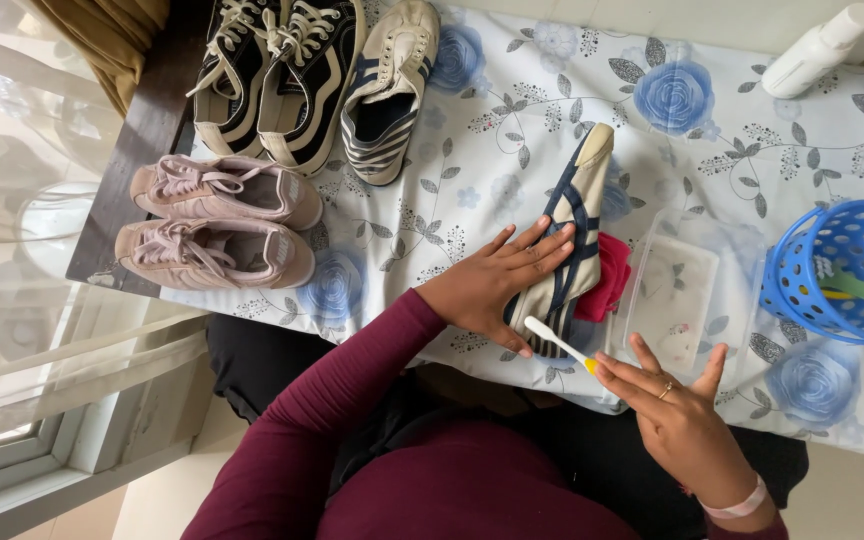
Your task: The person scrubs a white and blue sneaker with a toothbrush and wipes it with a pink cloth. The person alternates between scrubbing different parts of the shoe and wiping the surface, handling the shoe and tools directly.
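My left hand (497, 285) lies flat on a cream shoe with navy stripes (574, 225), which rests on its side on the floral tablecloth (492, 150). Under the shoe's right side sits a red cloth (609, 280). My right hand (667, 405) pinches the yellow handle of a small white-headed brush (554, 340). The brush head points at the shoe's heel end, close to my left thumb.
A matching striped shoe (389, 90) and a black-and-white pair (272, 75) stand at the back left. A pink pair (217, 220) lies at the table's left edge. A clear tray (672, 290), a blue basket (842, 270) and a white bottle (817, 48) are on the right.
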